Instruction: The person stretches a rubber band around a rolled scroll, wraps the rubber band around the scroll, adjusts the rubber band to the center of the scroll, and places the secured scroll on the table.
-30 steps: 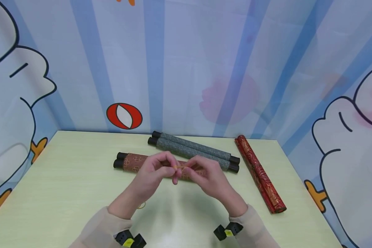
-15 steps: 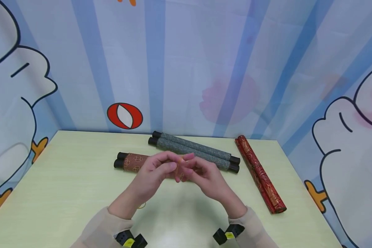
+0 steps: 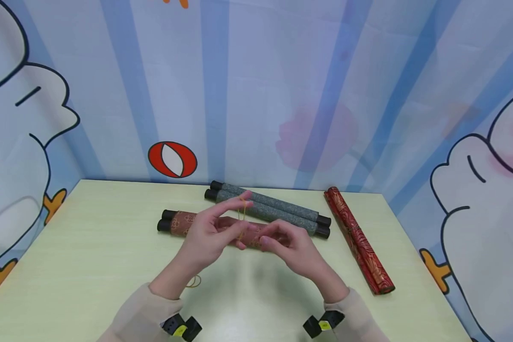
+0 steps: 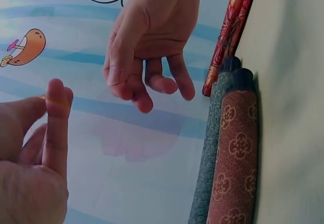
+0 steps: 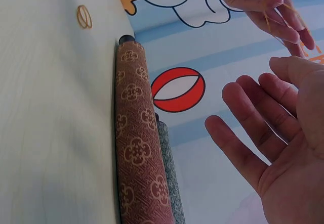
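Note:
A thin yellow rubber band (image 3: 244, 209) is looped over the spread fingers of my left hand (image 3: 206, 240), stretched between the raised forefinger and the thumb. My right hand (image 3: 297, 248) hovers just to its right, fingers loosely bent, holding nothing; the right wrist view shows its bare palm side (image 5: 288, 153). Beneath and behind both hands lies a reddish-brown scroll (image 3: 183, 224) with a flower pattern and black rod ends, its middle partly covered by the fingers. On the table by my left wrist lie more yellow rubber bands (image 5: 84, 16), at least one looped ring.
Behind the brown scroll, a grey-green scroll (image 3: 278, 207) with black ends lies slantwise. A red and gold scroll (image 3: 359, 240) rests at the right of the pale table (image 3: 90, 256). A printed cloth backdrop (image 3: 256, 95) rises along the table's back edge.
Earlier both hands worked the rubber band together at their fingertips. My right hand has since let go and drawn slightly right, while the left fingers have spread upward, stretching the band.

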The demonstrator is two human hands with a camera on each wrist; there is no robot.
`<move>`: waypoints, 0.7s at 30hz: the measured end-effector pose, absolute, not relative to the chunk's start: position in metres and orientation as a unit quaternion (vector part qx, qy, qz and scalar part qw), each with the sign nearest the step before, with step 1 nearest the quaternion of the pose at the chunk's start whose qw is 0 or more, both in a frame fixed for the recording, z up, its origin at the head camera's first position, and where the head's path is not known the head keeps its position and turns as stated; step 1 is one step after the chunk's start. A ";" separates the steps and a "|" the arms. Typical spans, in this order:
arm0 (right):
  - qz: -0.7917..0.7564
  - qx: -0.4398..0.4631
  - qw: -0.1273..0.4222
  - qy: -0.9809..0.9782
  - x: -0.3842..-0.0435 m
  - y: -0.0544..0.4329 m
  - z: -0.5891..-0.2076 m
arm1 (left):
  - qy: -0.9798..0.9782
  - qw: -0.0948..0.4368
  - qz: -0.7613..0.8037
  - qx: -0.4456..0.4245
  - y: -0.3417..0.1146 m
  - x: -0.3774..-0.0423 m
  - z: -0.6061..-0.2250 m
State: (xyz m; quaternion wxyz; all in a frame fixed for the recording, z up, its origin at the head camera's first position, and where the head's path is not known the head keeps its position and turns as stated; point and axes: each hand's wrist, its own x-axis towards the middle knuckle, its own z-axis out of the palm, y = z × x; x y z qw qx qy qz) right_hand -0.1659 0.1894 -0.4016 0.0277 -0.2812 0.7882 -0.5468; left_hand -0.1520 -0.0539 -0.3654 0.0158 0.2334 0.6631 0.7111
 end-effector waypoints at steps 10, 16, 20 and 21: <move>-0.495 -0.304 0.005 0.814 -0.170 0.198 -0.396 | 0.711 -0.015 0.674 0.202 -0.057 -0.149 -0.352; -0.470 -0.314 0.009 0.825 -0.173 0.200 -0.394 | 0.689 0.012 0.695 0.206 -0.057 -0.148 -0.347; -0.444 -0.319 0.016 0.837 -0.178 0.203 -0.393 | 0.682 0.031 0.700 0.210 -0.058 -0.148 -0.346; -0.436 -0.321 0.017 0.841 -0.179 0.204 -0.393 | 0.681 0.033 0.700 0.211 -0.058 -0.148 -0.346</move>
